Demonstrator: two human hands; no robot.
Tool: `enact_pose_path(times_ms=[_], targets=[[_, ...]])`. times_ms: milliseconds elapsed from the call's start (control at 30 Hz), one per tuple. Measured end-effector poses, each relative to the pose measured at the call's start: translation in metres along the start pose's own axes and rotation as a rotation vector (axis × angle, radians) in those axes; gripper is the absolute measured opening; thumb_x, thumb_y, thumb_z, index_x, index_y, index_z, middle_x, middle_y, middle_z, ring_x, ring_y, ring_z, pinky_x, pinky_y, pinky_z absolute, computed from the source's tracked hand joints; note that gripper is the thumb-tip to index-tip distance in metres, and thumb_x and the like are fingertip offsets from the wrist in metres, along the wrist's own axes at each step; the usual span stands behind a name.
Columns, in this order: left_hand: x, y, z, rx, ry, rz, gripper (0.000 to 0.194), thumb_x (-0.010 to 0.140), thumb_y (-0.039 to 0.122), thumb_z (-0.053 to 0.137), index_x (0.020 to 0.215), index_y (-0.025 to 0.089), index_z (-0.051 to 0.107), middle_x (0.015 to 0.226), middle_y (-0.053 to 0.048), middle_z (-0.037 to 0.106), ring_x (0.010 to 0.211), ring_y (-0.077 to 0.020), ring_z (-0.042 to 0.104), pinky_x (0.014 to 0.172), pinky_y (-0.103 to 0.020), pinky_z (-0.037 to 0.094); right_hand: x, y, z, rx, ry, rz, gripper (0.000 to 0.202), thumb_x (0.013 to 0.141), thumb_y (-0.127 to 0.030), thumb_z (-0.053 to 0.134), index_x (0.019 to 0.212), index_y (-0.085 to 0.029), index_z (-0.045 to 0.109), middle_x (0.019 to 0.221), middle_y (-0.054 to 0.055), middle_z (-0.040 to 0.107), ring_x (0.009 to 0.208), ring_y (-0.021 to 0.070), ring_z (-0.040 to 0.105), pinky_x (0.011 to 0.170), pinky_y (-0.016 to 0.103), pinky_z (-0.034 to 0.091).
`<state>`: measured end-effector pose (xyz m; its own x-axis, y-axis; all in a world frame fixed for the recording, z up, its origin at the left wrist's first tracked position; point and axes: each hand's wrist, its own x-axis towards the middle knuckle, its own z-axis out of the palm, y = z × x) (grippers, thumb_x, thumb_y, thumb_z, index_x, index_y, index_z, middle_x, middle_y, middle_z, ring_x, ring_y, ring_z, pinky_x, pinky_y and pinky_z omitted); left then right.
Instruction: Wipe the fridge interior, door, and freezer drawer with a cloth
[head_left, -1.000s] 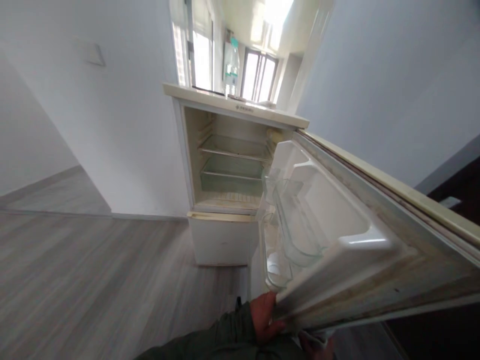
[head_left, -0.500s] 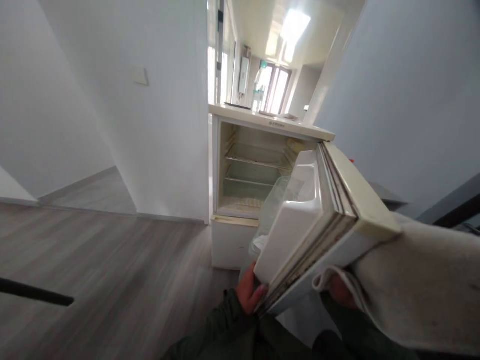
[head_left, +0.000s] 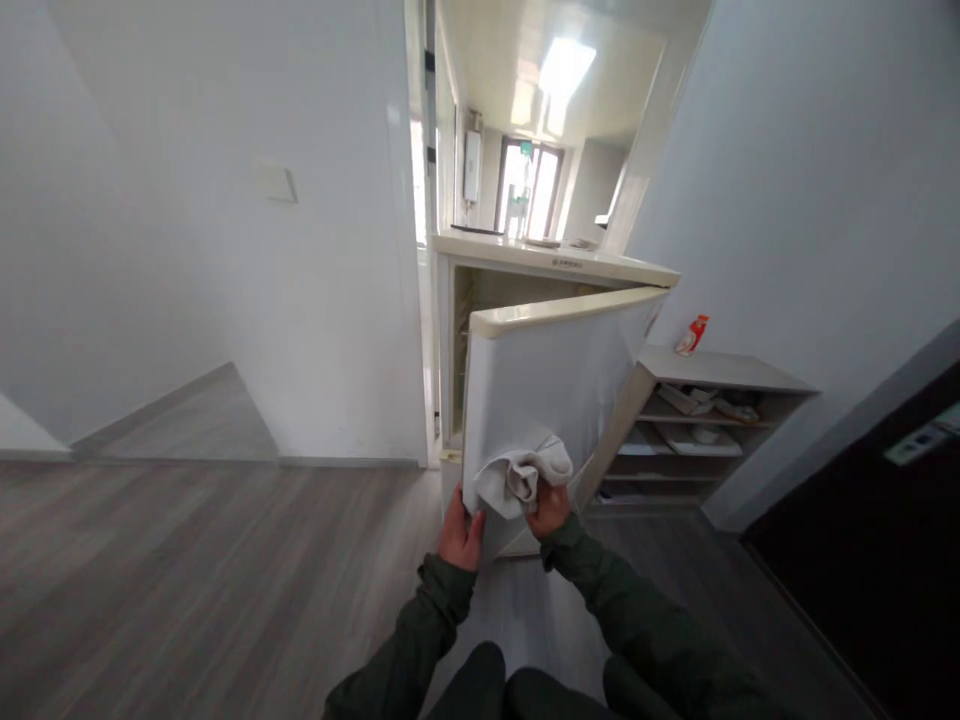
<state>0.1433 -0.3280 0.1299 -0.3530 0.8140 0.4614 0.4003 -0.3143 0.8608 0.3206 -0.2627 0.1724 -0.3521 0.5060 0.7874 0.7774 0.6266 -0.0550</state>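
A small white fridge (head_left: 555, 258) stands in front of me, its door (head_left: 547, 385) partly swung out from the hinge on the right. My left hand (head_left: 460, 535) grips the lower left edge of that door, with the thumb on the front face and the other fingers curled round the side. In my right hand (head_left: 550, 510) is a bunched greyish-white cloth (head_left: 521, 475), which lies against the lower front of the door. Only a narrow strip of the fridge's inside shows past the door's left edge.
Right of the fridge is a low shelf unit (head_left: 735, 368) holding papers and other items, with a red-and-white bottle (head_left: 691, 335) on top. A dark door (head_left: 870, 560) is at far right. Behind the fridge, a doorway opens onto a bright room. Wood-look floor (head_left: 225, 580) spreads left.
The fridge door has swung from wide open to partly closed, hiding the shelves inside. My left hand stayed on its edge; my right hand and the cloth moved left onto its front.
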Motion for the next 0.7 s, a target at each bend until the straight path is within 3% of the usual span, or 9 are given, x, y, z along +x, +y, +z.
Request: enact_pose_path(times_ms=[100,200,300,400,467,567,633,700], targets=[[0.048,-0.018,-0.017,0.073,-0.081,-0.043,0.083,0.089,0.065,0.034,0.14,0.0,0.039,0.138,-0.026,0.051,0.126,-0.0332,0.053,0.102,-0.049,0.048,0.024,0.01,0.011,-0.027,0.08,0.025,0.061,0.072,-0.027,0.048,0.132,-0.015,0.058,0.127,0.016,0.057,0.121,0.033,0.049,0.101,0.05,0.045],[0.089,-0.031,-0.037,0.137,-0.171,-0.03,0.073,0.089,0.058,0.035,0.136,0.004,0.046,0.134,-0.023,0.055,0.121,-0.0287,0.056,0.099,-0.043,0.05,0.081,0.037,0.013,-0.008,0.113,0.156,0.061,0.076,-0.032,0.048,0.133,-0.012,0.057,0.129,0.02,0.053,0.127,0.0354,0.042,0.105,0.054,0.039],[0.12,-0.038,-0.049,0.246,-0.159,-0.05,0.064,0.085,0.054,0.04,0.123,0.006,0.057,0.126,-0.022,0.06,0.12,-0.0311,0.054,0.104,-0.046,0.045,0.145,0.084,0.01,0.005,0.226,0.334,0.067,0.078,-0.038,0.053,0.137,-0.006,0.051,0.135,0.024,0.046,0.131,0.0379,0.035,0.106,0.056,0.036],[0.146,-0.043,-0.051,0.34,-0.08,-0.119,0.064,0.083,0.053,0.039,0.117,0.005,0.062,0.109,-0.022,0.066,0.11,-0.0354,0.057,0.102,-0.052,0.043,0.185,0.138,0.011,0.061,0.418,0.496,0.069,0.079,-0.039,0.055,0.138,-0.005,0.046,0.138,0.025,0.041,0.133,0.0368,0.033,0.108,0.058,0.033],[0.162,-0.043,-0.048,0.36,-0.035,-0.157,0.064,0.084,0.054,0.036,0.117,0.006,0.062,0.106,-0.022,0.067,0.104,-0.0352,0.059,0.098,-0.052,0.045,0.188,0.169,0.019,0.097,0.48,0.638,0.064,0.079,-0.037,0.053,0.135,-0.005,0.047,0.136,0.026,0.042,0.133,0.036,0.034,0.108,0.059,0.032],[0.185,-0.043,-0.039,0.339,0.04,-0.201,0.057,0.086,0.052,0.036,0.115,0.01,0.062,0.111,-0.019,0.067,0.105,-0.0315,0.06,0.097,-0.046,0.047,0.16,0.192,0.043,0.093,0.381,0.783,0.059,0.082,-0.034,0.051,0.133,-0.005,0.046,0.134,0.028,0.043,0.133,0.037,0.035,0.109,0.061,0.031],[0.2,-0.045,-0.033,0.31,0.099,-0.237,0.053,0.086,0.051,0.037,0.11,0.01,0.061,0.11,-0.018,0.066,0.104,-0.0289,0.061,0.096,-0.043,0.048,0.127,0.19,0.065,0.068,0.24,0.739,0.054,0.083,-0.03,0.049,0.132,-0.008,0.05,0.134,0.027,0.045,0.135,0.0377,0.033,0.109,0.062,0.03],[0.215,-0.049,-0.026,0.284,0.156,-0.283,0.049,0.085,0.05,0.04,0.105,0.01,0.059,0.106,-0.018,0.066,0.102,-0.0275,0.063,0.096,-0.041,0.05,0.093,0.18,0.089,0.029,0.115,0.581,0.05,0.081,-0.024,0.048,0.129,-0.011,0.057,0.132,0.023,0.05,0.137,0.0383,0.033,0.109,0.064,0.03]])
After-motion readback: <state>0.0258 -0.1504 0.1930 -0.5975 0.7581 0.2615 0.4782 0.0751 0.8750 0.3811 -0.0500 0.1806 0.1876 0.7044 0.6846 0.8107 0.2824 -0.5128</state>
